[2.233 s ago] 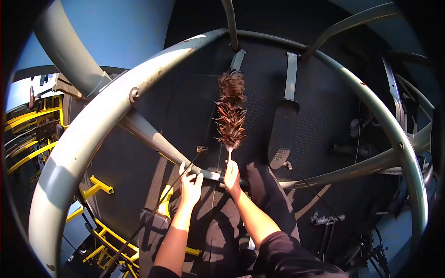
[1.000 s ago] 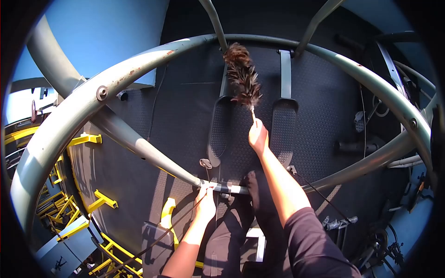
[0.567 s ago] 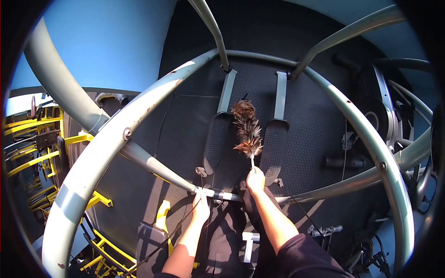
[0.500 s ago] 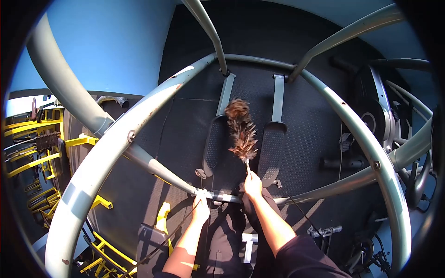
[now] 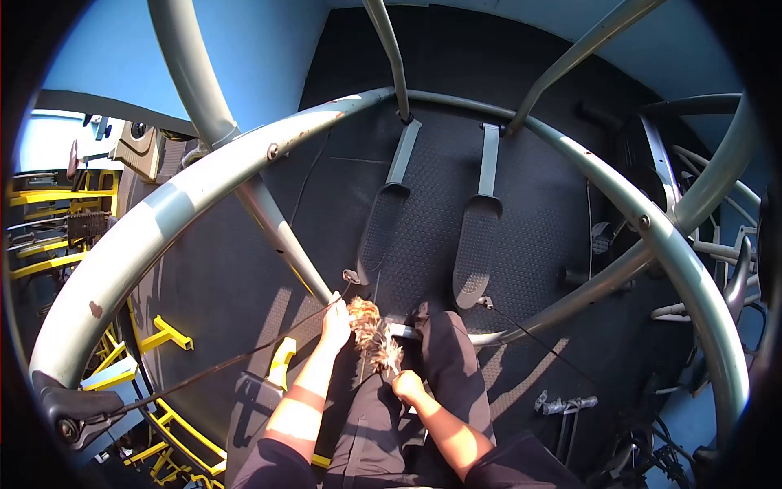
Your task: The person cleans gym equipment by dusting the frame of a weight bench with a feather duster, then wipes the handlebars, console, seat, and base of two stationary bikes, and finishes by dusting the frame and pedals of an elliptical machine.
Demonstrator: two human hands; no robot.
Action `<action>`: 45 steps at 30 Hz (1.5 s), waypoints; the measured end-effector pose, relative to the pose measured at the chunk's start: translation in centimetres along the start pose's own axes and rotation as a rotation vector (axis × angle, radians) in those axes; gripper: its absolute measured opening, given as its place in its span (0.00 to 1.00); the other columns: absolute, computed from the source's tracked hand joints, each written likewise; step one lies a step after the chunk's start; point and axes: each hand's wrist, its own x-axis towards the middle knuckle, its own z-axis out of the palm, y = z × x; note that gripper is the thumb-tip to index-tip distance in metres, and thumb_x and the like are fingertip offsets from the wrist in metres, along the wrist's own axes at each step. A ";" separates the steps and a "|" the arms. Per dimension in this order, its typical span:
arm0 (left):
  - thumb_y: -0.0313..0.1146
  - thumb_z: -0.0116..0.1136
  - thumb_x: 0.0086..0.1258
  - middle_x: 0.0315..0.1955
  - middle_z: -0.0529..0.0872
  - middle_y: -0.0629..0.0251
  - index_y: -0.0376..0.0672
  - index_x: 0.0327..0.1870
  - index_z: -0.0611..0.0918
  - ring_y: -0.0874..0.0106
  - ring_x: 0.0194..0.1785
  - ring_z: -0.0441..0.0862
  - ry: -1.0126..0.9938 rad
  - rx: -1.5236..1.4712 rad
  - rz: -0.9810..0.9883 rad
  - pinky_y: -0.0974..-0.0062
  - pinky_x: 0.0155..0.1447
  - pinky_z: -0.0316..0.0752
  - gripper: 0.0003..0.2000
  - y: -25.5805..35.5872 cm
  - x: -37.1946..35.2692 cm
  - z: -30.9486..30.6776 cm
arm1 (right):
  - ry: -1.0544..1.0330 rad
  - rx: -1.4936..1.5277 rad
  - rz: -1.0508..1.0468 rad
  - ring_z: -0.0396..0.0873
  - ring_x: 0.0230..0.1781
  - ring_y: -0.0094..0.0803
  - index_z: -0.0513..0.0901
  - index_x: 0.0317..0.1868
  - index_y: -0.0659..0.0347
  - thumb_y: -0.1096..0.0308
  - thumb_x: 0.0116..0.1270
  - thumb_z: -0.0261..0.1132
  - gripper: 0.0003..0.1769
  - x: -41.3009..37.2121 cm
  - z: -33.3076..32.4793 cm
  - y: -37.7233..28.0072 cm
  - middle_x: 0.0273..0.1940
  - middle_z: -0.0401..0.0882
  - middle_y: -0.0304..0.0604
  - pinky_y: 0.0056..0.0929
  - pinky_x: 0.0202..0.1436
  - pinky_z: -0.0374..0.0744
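Observation:
My right hand [image 5: 407,386] is closed round the handle of a brown feather duster [image 5: 375,334], held low in front of my legs. The duster's feathers lie across the crossbar [image 5: 402,330], close beside my left hand [image 5: 336,324]. That left hand is closed on the grey metal tube [image 5: 281,236] at its lower end; its fingers are partly hidden. Ahead of the crossbar are two black foot pedals, the left pedal [image 5: 381,232] and the right pedal [image 5: 476,253], on grey arms.
A curved grey frame [image 5: 175,204] with worn paint surrounds me. A black cable [image 5: 244,357] runs from the left pedal to a dark bracket [image 5: 77,416]. Yellow-framed equipment [image 5: 167,334] stands at left, other machines at right. A blue wall [image 5: 252,57] rises behind.
The duster has come back from between the pedals to the crossbar, moving toward me and left with my right hand. My left hand has shifted slightly up and left in view.

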 end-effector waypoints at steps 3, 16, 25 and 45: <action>0.39 0.44 0.85 0.53 0.82 0.57 0.38 0.74 0.66 0.71 0.48 0.84 0.013 0.208 -0.031 0.75 0.52 0.82 0.22 5.3 -3.9 -0.8 | 0.353 0.132 -0.265 0.86 0.38 0.58 0.85 0.43 0.64 0.65 0.68 0.55 0.14 -1.4 -1.2 -0.6 0.34 0.86 0.60 0.49 0.46 0.84; 0.41 0.46 0.83 0.56 0.84 0.50 0.41 0.75 0.64 0.66 0.45 0.87 -0.092 0.244 -0.209 0.70 0.52 0.83 0.24 -5.0 -19.0 -6.8 | -0.097 -0.963 -0.154 0.90 0.42 0.44 0.92 0.43 0.55 0.64 0.63 0.60 0.15 3.2 -3.0 4.9 0.41 0.90 0.46 0.46 0.43 0.88; 0.40 0.47 0.83 0.56 0.84 0.52 0.42 0.75 0.65 0.67 0.44 0.87 -0.107 0.068 -0.397 0.72 0.50 0.81 0.24 -8.1 -23.5 -5.0 | 0.278 -0.735 0.231 0.89 0.46 0.42 0.88 0.49 0.63 0.63 0.67 0.62 0.16 -9.5 -9.7 15.6 0.44 0.89 0.51 0.38 0.46 0.87; 0.40 0.58 0.77 0.50 0.87 0.58 0.33 0.71 0.71 0.75 0.35 0.82 -0.129 -0.039 -0.313 0.77 0.43 0.79 0.27 -2.9 -29.2 7.8 | 0.477 -0.251 0.467 0.85 0.53 0.51 0.78 0.61 0.60 0.62 0.78 0.49 0.19 -21.4 -12.8 24.8 0.51 0.85 0.57 0.46 0.56 0.83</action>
